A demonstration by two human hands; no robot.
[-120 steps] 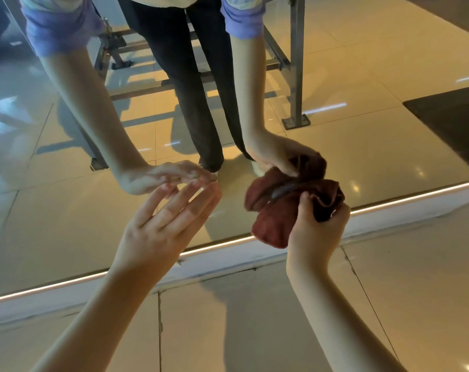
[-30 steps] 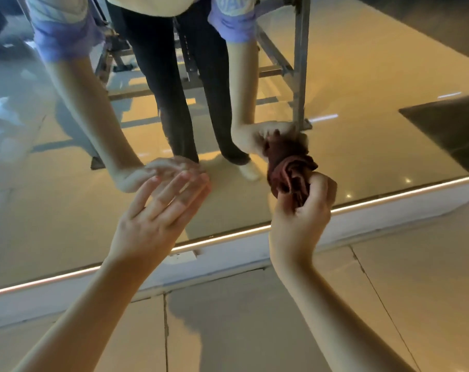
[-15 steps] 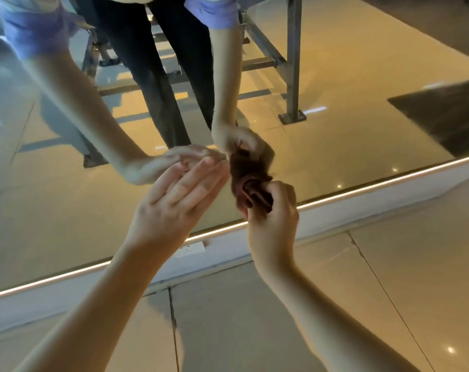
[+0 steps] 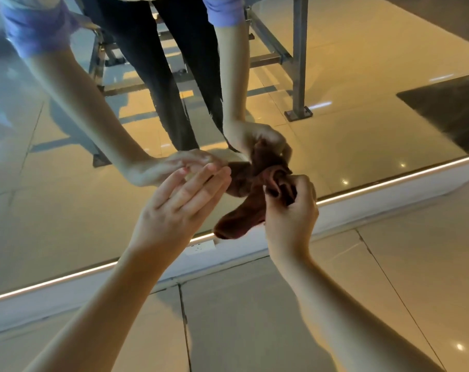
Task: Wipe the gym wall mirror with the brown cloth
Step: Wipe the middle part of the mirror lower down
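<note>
- The person stands close before the gym wall mirror (image 4: pixel 67 216), both bare arms stretched toward the low part of the glass.
- The right hand (image 4: pixel 291 218) grips the brown cloth (image 4: pixel 242 214); the fingers and thumb are curled around its bunched upper part.
- The cloth is crumpled into a lump that meets its own reflection at the glass, and one loose end hangs down to the left, in front of the mirror's lower edge.
- The left hand (image 4: pixel 179 210) holds nothing. Its fingers are straight and close together, and the tips reach the glass where they meet their reflection, just beside the cloth.
- A thin line of light (image 4: pixel 53 280) runs along the bottom edge of the mirror, above a white skirting (image 4: pixel 389 210).
- A white wall socket (image 4: pixel 201 247) sits in the skirting, below the hanging end of the cloth.
- The floor (image 4: pixel 255 323) is of large glossy pale tiles.
- In the mirror I see the person's dark trousers, blue sleeves and a metal frame (image 4: pixel 298 63) behind them.
</note>
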